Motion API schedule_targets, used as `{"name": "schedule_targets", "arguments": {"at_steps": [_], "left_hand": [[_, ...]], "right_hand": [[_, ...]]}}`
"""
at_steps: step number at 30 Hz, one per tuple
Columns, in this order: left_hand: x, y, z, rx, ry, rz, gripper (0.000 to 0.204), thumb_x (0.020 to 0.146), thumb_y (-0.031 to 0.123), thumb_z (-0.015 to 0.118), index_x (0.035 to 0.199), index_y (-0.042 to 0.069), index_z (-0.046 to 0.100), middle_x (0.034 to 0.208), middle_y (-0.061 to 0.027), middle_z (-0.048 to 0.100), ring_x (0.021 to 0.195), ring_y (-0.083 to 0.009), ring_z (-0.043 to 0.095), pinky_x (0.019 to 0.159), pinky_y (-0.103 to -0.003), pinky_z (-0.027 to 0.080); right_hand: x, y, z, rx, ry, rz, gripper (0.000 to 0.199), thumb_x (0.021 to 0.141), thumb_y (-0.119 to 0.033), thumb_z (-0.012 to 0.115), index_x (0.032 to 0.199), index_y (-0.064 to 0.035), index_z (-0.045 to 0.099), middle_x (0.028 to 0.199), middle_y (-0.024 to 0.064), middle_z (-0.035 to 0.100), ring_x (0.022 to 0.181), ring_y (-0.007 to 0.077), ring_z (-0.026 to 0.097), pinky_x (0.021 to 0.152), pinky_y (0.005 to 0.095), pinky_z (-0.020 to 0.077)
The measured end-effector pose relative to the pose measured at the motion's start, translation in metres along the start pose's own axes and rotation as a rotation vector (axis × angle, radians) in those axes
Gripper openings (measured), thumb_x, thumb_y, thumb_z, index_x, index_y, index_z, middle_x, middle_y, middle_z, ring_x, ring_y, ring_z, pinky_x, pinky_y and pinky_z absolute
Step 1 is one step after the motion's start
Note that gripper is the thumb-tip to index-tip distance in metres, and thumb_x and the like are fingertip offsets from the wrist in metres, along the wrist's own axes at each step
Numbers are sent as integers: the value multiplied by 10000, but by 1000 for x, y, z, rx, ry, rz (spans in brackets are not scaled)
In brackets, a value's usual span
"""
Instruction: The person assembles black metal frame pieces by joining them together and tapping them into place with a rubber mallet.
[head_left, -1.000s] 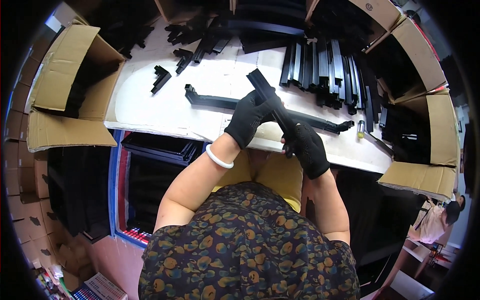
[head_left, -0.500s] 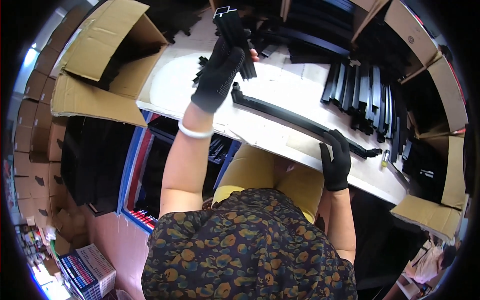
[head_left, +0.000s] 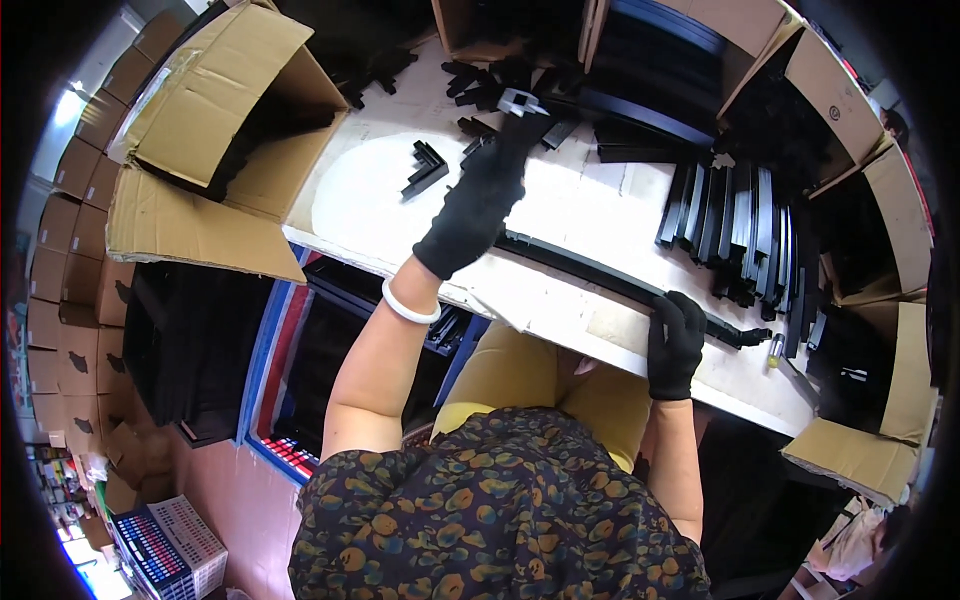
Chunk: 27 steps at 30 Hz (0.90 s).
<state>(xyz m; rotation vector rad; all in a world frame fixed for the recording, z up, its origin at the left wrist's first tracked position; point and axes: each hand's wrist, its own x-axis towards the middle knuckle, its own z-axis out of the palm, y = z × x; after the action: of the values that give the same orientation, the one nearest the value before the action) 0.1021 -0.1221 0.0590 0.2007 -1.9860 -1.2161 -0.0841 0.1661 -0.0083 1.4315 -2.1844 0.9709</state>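
Observation:
My left hand, in a black glove, is closed around a short black profile with a bright metal cut end pointing away from me. The hand hovers at the near left of the white table, over the left end of a long black bar, hiding that end. My right hand, also gloved in black, is closed over the right part of this bar at the table's front edge. The bar's right end carries a black corner piece. An L-shaped black corner piece lies left of my left hand.
An open cardboard box stands at the left. Several black strips lie in a row to the right, near a small screwdriver-like tool. More black corner pieces are heaped at the back, and further boxes line the right.
My left hand has moved rightward and lower, turning the short profile toward the bar's left end. The L-shaped piece beside it now shows fully. My right hand has stayed on the bar.

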Motion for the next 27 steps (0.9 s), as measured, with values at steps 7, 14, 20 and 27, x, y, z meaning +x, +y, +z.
{"name": "schedule_targets", "arguments": {"at_steps": [7,14,20,27], "left_hand": [[-1,-4,-9,-127,56,-268,215,978,90,601,1176,69,519,950,-32,602,899,-137,601,837,-295,510],[1,-8,-12,-203,50,-268,194,980,78,588,1162,66,521,949,-41,597,904,-141,602,821,-298,509],[1,-8,-8,-167,52,-234,173,980,92,601,1135,59,533,939,-42,600,892,-131,597,805,-287,498],[-5,-7,-5,-182,14,-221,139,973,75,599,1100,56,547,934,-44,589,876,-130,584,817,-293,493]], "right_hand": [[3,-2,-2,-14,0,-9,248,816,34,684,1049,-46,663,1062,142,644,1019,341,596,901,419,489],[2,-1,0,-26,4,0,208,821,33,688,1018,-33,674,1052,156,658,1013,341,614,900,407,492],[6,-5,-2,-39,-2,25,196,824,33,684,1008,-34,670,1050,151,657,1011,336,610,894,405,487],[6,-4,-3,-39,-19,30,228,814,46,690,1027,-33,667,1056,143,645,1015,331,600,899,399,493]]}}
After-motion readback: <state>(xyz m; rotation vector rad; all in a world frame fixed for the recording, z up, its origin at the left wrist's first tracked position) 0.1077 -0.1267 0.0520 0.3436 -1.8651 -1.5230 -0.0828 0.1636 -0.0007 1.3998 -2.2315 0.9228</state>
